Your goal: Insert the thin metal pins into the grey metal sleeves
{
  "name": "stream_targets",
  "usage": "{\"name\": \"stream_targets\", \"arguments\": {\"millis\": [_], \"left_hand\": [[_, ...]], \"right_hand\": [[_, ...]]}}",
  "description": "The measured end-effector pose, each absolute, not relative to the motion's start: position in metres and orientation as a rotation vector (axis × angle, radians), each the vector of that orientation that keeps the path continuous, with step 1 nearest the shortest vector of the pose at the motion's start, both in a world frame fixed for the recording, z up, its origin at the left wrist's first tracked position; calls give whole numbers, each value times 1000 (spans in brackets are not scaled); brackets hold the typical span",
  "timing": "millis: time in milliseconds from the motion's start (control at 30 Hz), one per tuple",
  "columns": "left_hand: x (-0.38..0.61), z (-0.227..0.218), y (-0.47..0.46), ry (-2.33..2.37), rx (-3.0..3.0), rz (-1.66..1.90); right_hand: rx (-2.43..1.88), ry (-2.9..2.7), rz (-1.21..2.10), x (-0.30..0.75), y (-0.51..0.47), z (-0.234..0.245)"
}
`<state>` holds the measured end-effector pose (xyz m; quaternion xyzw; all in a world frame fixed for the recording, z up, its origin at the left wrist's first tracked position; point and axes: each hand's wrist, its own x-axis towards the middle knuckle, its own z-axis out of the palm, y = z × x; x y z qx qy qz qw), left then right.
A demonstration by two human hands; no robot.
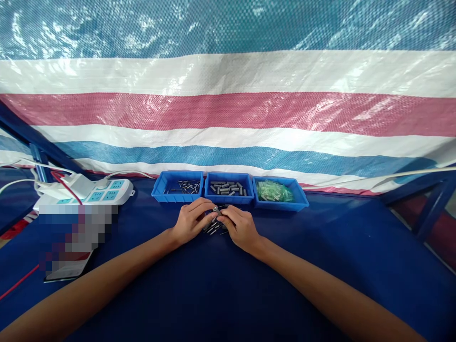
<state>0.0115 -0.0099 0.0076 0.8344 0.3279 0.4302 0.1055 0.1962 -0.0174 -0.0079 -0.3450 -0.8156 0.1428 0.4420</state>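
Observation:
My left hand and my right hand meet just in front of the blue bins. Between their closed fingertips is a small grey cylindrical part, partly covered by the fingers. Under and between the hands lies a loose pile of thin dark metal pins on the table. Closest behind my hands is the middle blue bin, which holds several short grey cylinders. To its left, another blue bin contains thin metal pins.
A third blue bin, at the right, holds clear and greenish plastic pieces. On the left stand a white power strip with cables and a partly pixelated flat device. Striped plastic sheeting hangs behind the blue table.

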Motion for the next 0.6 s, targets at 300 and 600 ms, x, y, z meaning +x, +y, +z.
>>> {"name": "stream_targets", "arguments": {"millis": [300, 600], "left_hand": [[12, 8, -10, 951, 2362, 1207], [12, 8, -11, 1167, 2189, 1337]], "right_hand": [[-902, -2015, 340, 196, -18, -6], [-1074, -1817, 395, 198, -18, 3]]}}
